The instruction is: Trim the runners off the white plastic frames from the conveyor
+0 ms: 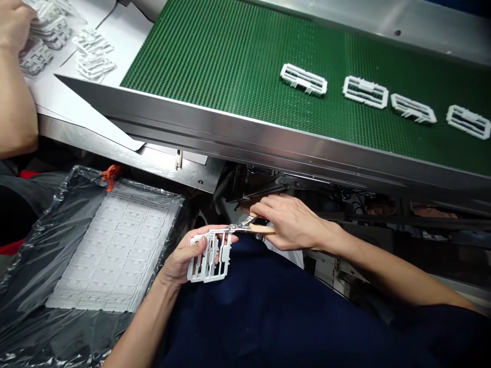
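Note:
In my left hand (182,258) are white plastic frames (209,255) with slats, overlapping each other, held between thumb and fingers above my lap. My right hand (289,220) is closed around the tan handles of small nippers (245,224). The metal jaws of the nippers meet the top edge of the frames near their upper right corner. Whether the jaws are fully closed on the plastic is too small to tell. Several similar white frames (366,92) lie spaced out on the green conveyor belt (215,56) beyond my hands.
A metal side rail (230,128) edges the belt. Lower left, a box lined with clear plastic (23,312) holds rows of flat white parts (115,250); an orange clip (111,176) grips its rim. Another person's arm (15,102) reaches over piled white parts (94,53) on a paper-covered table.

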`<action>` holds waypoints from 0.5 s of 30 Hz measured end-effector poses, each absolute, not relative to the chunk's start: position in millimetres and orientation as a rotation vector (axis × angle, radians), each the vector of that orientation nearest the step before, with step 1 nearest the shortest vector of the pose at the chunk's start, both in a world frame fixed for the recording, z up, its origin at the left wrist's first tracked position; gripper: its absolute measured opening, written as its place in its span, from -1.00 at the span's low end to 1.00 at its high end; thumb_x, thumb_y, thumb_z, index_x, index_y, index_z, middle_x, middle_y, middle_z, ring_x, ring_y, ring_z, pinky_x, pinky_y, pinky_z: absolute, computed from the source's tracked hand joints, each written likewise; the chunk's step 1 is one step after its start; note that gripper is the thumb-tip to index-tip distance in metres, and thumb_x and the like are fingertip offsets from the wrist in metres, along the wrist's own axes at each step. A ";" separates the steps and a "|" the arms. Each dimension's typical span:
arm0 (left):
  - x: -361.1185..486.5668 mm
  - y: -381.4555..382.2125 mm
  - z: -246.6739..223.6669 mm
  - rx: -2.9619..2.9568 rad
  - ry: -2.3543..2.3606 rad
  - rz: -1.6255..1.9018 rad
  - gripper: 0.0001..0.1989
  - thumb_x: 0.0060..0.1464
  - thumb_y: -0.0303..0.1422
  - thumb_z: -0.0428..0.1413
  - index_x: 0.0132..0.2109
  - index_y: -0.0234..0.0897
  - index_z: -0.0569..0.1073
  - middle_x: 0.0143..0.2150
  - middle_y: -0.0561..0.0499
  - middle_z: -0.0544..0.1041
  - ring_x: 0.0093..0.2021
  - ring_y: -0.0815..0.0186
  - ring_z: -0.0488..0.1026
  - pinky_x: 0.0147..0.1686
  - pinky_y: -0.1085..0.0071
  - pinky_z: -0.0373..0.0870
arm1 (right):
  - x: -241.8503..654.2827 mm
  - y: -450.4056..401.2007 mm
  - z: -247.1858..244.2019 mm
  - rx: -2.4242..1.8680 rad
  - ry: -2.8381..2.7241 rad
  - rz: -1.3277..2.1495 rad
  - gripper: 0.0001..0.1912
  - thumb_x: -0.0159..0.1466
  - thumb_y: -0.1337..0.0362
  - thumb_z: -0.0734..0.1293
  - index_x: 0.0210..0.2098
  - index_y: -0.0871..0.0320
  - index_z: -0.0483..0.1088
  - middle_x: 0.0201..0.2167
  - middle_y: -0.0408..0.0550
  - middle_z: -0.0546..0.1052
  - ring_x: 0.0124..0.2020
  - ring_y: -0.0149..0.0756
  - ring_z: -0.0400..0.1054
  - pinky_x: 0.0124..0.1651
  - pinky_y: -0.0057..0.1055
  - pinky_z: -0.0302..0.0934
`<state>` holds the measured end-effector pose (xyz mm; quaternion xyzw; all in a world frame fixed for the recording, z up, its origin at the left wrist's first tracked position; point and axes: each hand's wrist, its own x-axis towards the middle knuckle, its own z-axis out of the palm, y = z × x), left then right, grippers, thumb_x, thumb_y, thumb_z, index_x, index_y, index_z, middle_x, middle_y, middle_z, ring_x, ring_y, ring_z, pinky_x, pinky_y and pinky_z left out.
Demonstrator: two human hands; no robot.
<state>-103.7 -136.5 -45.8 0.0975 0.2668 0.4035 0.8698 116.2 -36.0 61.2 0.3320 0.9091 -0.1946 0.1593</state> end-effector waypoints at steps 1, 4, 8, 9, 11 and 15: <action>-103.3 -136.2 -45.2 0.198 0.564 0.841 -0.56 -0.04 -0.27 0.22 0.00 -0.38 0.45 -0.11 -0.26 0.54 -0.37 0.25 0.51 -0.40 0.48 0.45 | 116.3 -35.8 61.6 0.939 2.600 -0.554 -0.67 0.09 0.30 0.19 -0.13 0.17 0.31 -0.35 -0.05 0.40 -0.36 -0.28 0.23 -0.30 -0.39 0.02; -101.6 -135.0 -43.7 0.189 0.579 0.835 -0.56 -0.06 -0.27 0.24 -0.02 -0.37 0.47 -0.13 -0.26 0.55 -0.39 0.25 0.51 -0.41 0.48 0.44 | 116.9 -34.9 61.8 0.920 2.597 -0.561 -0.69 0.10 0.29 0.19 -0.15 0.17 0.31 -0.36 -0.04 0.40 -0.37 -0.28 0.23 -0.33 -0.40 -0.01; -100.3 -134.3 -44.0 0.197 0.588 0.825 -0.56 -0.08 -0.26 0.25 -0.04 -0.36 0.48 -0.13 -0.26 0.55 -0.39 0.22 0.51 -0.43 0.47 0.43 | 119.0 -33.0 60.6 0.919 2.583 -0.598 -0.68 0.11 0.30 0.18 -0.14 0.16 0.32 -0.39 -0.05 0.40 -0.41 -0.30 0.22 -0.41 -0.43 -0.08; -100.3 -134.3 -44.5 0.201 0.583 0.819 -0.56 -0.08 -0.26 0.25 -0.04 -0.36 0.48 -0.13 -0.26 0.55 -0.38 0.22 0.51 -0.43 0.46 0.43 | 119.7 -32.7 60.2 0.919 2.580 -0.609 -0.68 0.10 0.31 0.18 -0.13 0.16 0.32 -0.39 -0.05 0.41 -0.42 -0.31 0.22 -0.43 -0.43 -0.11; -100.5 -134.5 -45.9 0.204 0.573 0.809 -0.56 -0.06 -0.27 0.24 -0.02 -0.36 0.47 -0.12 -0.26 0.54 -0.37 0.22 0.51 -0.42 0.46 0.43 | 120.8 -32.2 59.8 0.919 2.569 -0.628 -0.68 0.09 0.33 0.18 -0.15 0.16 0.32 -0.41 -0.06 0.41 -0.45 -0.33 0.21 -0.46 -0.44 -0.15; -101.0 -134.5 -48.2 0.208 0.553 0.800 -0.56 -0.04 -0.28 0.22 0.01 -0.35 0.45 -0.10 -0.27 0.54 -0.35 0.22 0.51 -0.38 0.45 0.43 | 121.7 -31.9 60.3 0.929 2.557 -0.635 -0.74 0.08 0.35 0.18 -0.22 0.14 0.33 -0.45 -0.10 0.40 -0.51 -0.39 0.16 -0.50 -0.46 -0.21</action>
